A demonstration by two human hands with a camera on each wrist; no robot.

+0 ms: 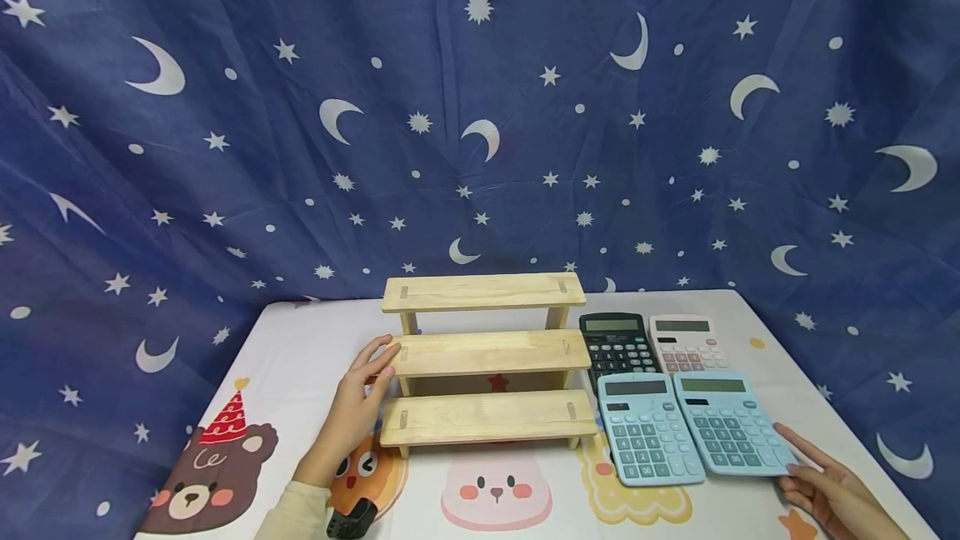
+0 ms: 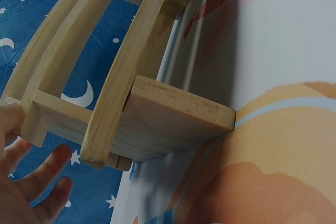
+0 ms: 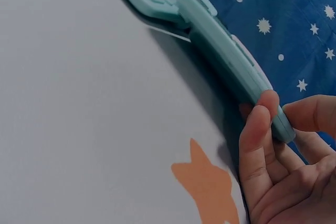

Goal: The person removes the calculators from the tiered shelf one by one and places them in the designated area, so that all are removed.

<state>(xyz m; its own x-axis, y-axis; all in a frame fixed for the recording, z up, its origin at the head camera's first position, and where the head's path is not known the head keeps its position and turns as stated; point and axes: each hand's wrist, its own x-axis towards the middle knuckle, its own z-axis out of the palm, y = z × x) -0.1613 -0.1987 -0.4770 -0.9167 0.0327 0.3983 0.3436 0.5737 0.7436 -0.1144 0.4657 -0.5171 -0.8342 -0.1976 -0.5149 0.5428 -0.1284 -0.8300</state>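
Observation:
A three-step wooden display rack stands on the table. My left hand is at its left end, fingers touching the end of the middle step. In the left wrist view the other fingers of that hand extend loosely beside the wood. My right hand pinches the near right corner of a light blue calculator. The right wrist view shows thumb and fingers on both faces of this calculator, its corner raised off the table. A second light blue calculator lies directly left of it.
Behind the blue calculators lie a black calculator and a white-and-pink calculator, both partly covered. The tablecloth has cartoon prints. A dark blue curtain with moons and stars hangs behind the table.

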